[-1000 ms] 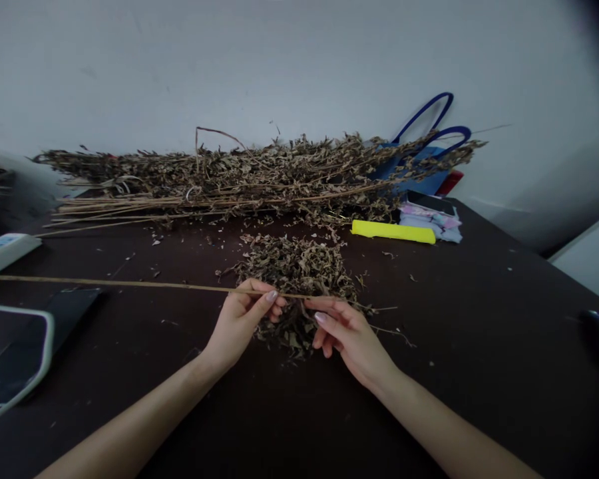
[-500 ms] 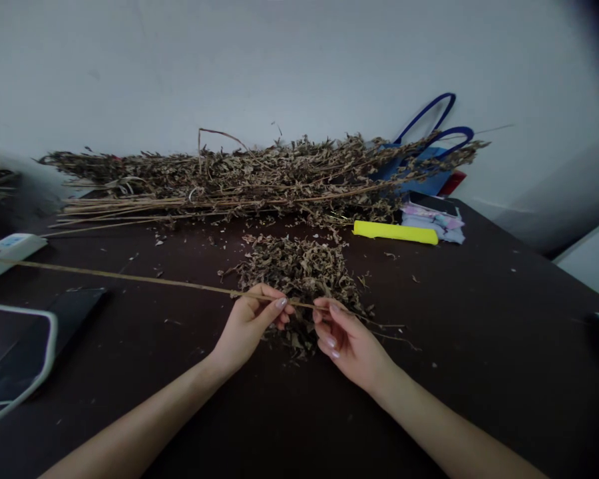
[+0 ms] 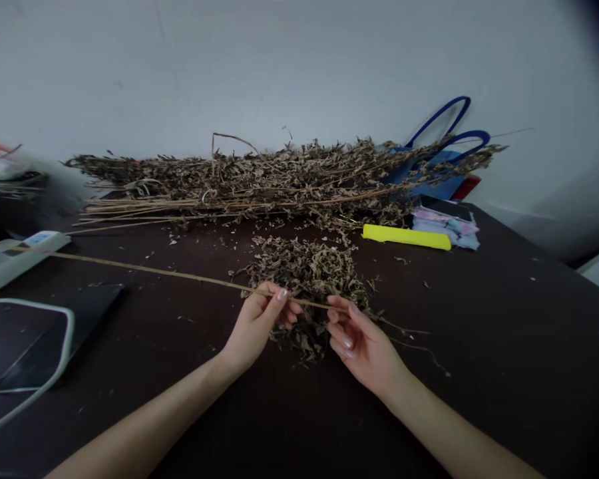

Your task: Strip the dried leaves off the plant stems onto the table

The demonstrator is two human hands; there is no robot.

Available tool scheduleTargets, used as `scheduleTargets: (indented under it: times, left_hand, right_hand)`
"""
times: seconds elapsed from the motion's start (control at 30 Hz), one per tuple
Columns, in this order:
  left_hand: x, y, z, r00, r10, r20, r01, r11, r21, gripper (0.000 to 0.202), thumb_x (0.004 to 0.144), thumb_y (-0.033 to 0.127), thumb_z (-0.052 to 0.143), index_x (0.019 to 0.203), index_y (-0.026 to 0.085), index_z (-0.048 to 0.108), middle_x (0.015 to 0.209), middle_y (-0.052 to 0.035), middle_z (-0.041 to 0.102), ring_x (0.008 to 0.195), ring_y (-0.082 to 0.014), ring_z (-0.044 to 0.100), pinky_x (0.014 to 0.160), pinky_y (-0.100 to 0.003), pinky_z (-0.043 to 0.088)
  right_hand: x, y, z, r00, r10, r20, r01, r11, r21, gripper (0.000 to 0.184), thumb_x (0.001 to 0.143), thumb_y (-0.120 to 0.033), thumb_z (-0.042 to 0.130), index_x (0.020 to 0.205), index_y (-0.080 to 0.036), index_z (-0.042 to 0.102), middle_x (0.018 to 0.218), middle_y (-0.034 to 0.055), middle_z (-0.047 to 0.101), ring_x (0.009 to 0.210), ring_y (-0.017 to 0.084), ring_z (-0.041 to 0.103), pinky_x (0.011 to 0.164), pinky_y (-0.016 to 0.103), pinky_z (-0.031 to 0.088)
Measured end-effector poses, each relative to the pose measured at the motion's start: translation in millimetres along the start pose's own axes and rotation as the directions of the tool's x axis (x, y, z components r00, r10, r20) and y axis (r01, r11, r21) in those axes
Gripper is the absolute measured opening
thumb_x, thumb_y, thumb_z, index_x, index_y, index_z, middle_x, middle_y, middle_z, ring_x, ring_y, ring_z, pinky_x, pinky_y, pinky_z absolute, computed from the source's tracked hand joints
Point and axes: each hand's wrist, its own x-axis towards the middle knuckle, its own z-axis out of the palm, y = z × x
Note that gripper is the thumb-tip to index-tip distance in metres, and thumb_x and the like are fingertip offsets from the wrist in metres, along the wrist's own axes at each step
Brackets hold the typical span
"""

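Observation:
A long bare dried stalk [image 3: 144, 270] runs from the far left across to both hands. My left hand [image 3: 259, 322] pinches it between thumb and fingertips. My right hand [image 3: 364, 346] grips the same stalk a little further right, fingers curled round it. Thin twiggy ends of the stalk trail out past my right hand. Both hands hover over a loose heap of dried stripped leaves [image 3: 309, 273] on the dark table [image 3: 504, 346].
A big bundle of dried leafy stalks [image 3: 259, 179] lies along the wall. A yellow bar [image 3: 406, 236], a folded cloth [image 3: 446, 223] and a blue bag [image 3: 439, 159] are at the back right. A white device [image 3: 10, 256] and a dark tray [image 3: 24, 352] sit on the left.
The stalk's left end has swung away from me, so it now slants. My right hand has slid slightly right along it, and the view has shifted a little.

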Motion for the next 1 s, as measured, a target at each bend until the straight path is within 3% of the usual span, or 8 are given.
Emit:
scheduleTargets:
  times: [0.13, 0.3, 0.4, 0.57, 0.8, 1.0]
  left_hand:
    - [-1, 1, 0.2, 1.0, 0.004, 0.004, -0.004, 1.0, -0.019, 0.018, 0.083, 0.033, 0.054, 0.083, 0.016, 0.049, 0.071, -0.0031, 0.063, 0.058, -0.0106, 0.055, 0.054, -0.024, 0.043]
    - [1, 8, -3.6, 0.993, 0.08, -0.089, -0.089, 0.991, -0.102, 0.016, 0.086, 0.032, 0.049, 0.093, 0.017, 0.05, 0.069, -0.0014, 0.061, 0.058, -0.0103, 0.053, 0.054, -0.023, 0.04]
    - [2, 8, -5.4, 0.989, 0.097, -0.11, -0.106, 0.991, -0.077, 0.015, 0.085, 0.031, 0.052, 0.085, 0.016, 0.053, 0.068, -0.0004, 0.059, 0.057, -0.0086, 0.051, 0.054, -0.022, 0.04]
    - [0, 2, -2.0, 0.998, 0.049, -0.037, -0.05, 0.998, -0.025, 0.017, 0.083, 0.032, 0.054, 0.083, 0.015, 0.052, 0.07, -0.0018, 0.061, 0.058, -0.0102, 0.053, 0.054, -0.023, 0.043]
    - [-1, 3, -1.2, 0.993, 0.106, 0.046, -0.113, 0.969, 0.218, 0.015, 0.086, 0.03, 0.05, 0.09, 0.016, 0.053, 0.08, -0.0051, 0.064, 0.063, -0.0123, 0.057, 0.057, -0.025, 0.046]
    - [3, 5, -8.6, 0.985, 0.168, 0.049, -0.172, 0.87, 0.463, 0.016, 0.085, 0.028, 0.051, 0.073, 0.017, 0.054, 0.079, -0.0054, 0.064, 0.063, -0.0124, 0.054, 0.061, -0.027, 0.044]
  right_hand:
    - [1, -2, 1, 0.999, -0.019, -0.045, 0.017, 0.999, -0.03, 0.016, 0.08, -0.032, 0.059, 0.087, -0.019, 0.066, 0.069, -0.0007, 0.049, 0.045, 0.005, 0.03, 0.037, 0.018, 0.027]
    - [5, -13, -2, 0.989, -0.082, -0.123, 0.082, 0.997, -0.004, 0.012, 0.078, -0.029, 0.06, 0.08, -0.018, 0.066, 0.067, -0.0007, 0.048, 0.046, 0.006, 0.031, 0.038, 0.017, 0.028]
    - [5, -16, -3, 0.985, -0.123, -0.12, 0.125, 0.992, 0.012, 0.015, 0.078, -0.03, 0.061, 0.086, -0.019, 0.066, 0.068, -0.001, 0.048, 0.047, 0.005, 0.031, 0.038, 0.016, 0.029]
    - [1, -3, -1, 0.991, -0.119, -0.056, 0.116, 0.992, -0.047, 0.019, 0.078, -0.032, 0.062, 0.094, -0.022, 0.065, 0.072, -0.0003, 0.054, 0.046, 0.006, 0.031, 0.038, 0.017, 0.028]
    - [4, -4, -1, 0.99, -0.113, -0.081, 0.11, 0.993, -0.049, 0.018, 0.079, -0.036, 0.061, 0.081, -0.019, 0.067, 0.069, 0.0012, 0.058, 0.05, 0.006, 0.04, 0.041, 0.017, 0.035]
    - [6, -18, -2, 0.983, -0.158, -0.096, 0.159, 0.987, 0.007, 0.018, 0.079, -0.038, 0.061, 0.081, -0.021, 0.066, 0.069, -0.0009, 0.059, 0.045, 0.005, 0.039, 0.037, 0.017, 0.03]
